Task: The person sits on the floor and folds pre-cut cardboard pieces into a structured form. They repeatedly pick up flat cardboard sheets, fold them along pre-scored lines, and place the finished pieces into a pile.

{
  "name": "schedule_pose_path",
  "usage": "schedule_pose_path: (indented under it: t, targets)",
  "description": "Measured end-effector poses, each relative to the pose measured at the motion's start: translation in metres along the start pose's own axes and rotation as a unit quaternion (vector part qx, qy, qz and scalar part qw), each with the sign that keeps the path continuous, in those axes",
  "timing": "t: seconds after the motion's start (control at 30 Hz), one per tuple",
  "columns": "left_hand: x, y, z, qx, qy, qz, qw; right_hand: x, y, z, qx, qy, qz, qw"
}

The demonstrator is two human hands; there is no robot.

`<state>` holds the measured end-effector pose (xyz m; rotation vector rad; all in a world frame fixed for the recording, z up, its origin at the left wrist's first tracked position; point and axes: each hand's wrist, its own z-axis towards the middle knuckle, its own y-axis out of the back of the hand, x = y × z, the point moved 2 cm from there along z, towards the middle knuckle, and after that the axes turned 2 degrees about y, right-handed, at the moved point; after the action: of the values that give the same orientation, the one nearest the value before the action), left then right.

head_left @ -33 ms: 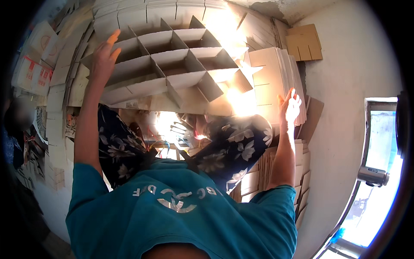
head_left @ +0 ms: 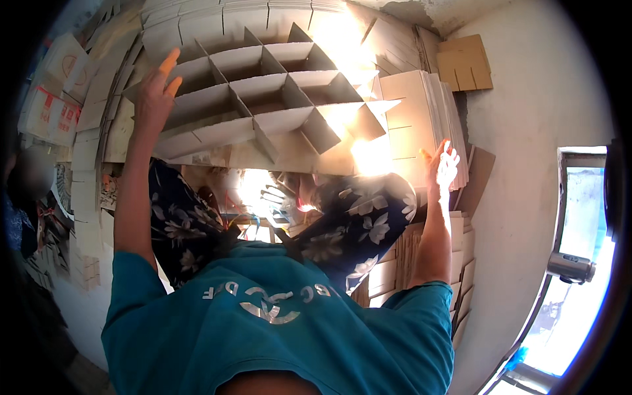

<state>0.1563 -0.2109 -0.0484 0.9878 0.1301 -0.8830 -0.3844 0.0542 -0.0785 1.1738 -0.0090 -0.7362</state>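
A grid of interlocked cardboard dividers (head_left: pixel 220 135) lies across the work surface in front of my knees. At its left end is my left hand (head_left: pixel 157 89), with thumb and finger apart and nothing held; whether it touches the card strips I cannot tell. My right hand (head_left: pixel 444 164) is raised off to the right, away from the grid. Its fingers are spread and hold nothing, and strong sunlight bleaches part of it. Orange colour shows on fingertips of both hands. Closest to the right hand stands a stack of slotted cardboard sheets (head_left: pixel 405 108).
More slotted card strips (head_left: pixel 247 20) line the far side. Cardboard stacks also stand at the left (head_left: pixel 85 161) and below my right forearm (head_left: pixel 464 263). A brown card piece (head_left: pixel 464 64) leans by the right wall (head_left: pixel 520 118). Another person (head_left: pixel 23 204) is at the far left.
My right hand has shifted slightly down and to the right. The left hand has barely moved, and the divider grid stays in place.
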Motion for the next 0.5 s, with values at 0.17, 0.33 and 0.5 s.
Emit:
schedule_pose_path:
  t: [0.17, 0.33, 0.5]
  targets:
    - [-0.021, 0.028, -0.037, 0.016, 0.025, 0.009, 1.000, -0.012, -0.024, -0.012, 0.045, -0.005, 0.092, 0.995]
    - [-0.012, 0.035, -0.066, 0.024, 0.091, -0.006, 0.996, -0.040, -0.039, -0.003, 0.036, -0.059, 0.236, 0.969]
    - [-0.009, 0.052, -0.086, 0.016, 0.105, -0.061, 0.992, -0.016, 0.028, 0.010, -0.090, -0.104, 0.410, 0.901]
